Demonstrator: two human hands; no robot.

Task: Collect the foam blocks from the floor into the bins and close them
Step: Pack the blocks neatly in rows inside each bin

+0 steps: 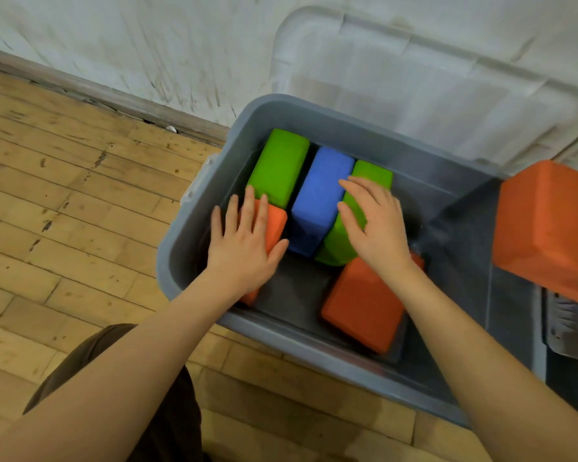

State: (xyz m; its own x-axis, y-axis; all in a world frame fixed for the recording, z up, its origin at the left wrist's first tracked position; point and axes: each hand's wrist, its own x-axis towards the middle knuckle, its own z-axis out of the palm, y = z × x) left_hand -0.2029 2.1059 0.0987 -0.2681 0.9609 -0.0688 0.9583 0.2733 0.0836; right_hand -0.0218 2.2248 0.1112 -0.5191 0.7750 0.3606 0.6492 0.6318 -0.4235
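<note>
A grey plastic bin [214, 181] stands on a worn wooden floor [64, 201] against a scuffed white wall [131, 45], its translucent lid [431, 95] tipped up behind it and leaning on the wall. Both of the person's hands are down inside the bin.

The left hand [244, 241] lies flat with straight, spread fingers on an orange foam block [276, 225] at the bin's left side; nothing is curled round the block. Just beyond that block a green foam block [279, 165] stands against the far left corner.

The right hand [374, 221] rests with loosely bent fingers on top of a second green foam block [334, 245], the fingertips reaching its far end and the thumb lying along its left edge beside a blue foam block [321, 195]. The blue block touches this green block on one side and stands a dark gap apart from the far green one on the other.

Under the right wrist a darker orange foam block [361, 305] lies flat on the bin's floor, near the front wall.

At the right edge of the view another orange foam block [544, 221] sits outside this bin, resting over the rim of a second grey container [568, 378] that is mostly cut off. The person's dark trouser leg [90, 355] shows at the lower left.
</note>
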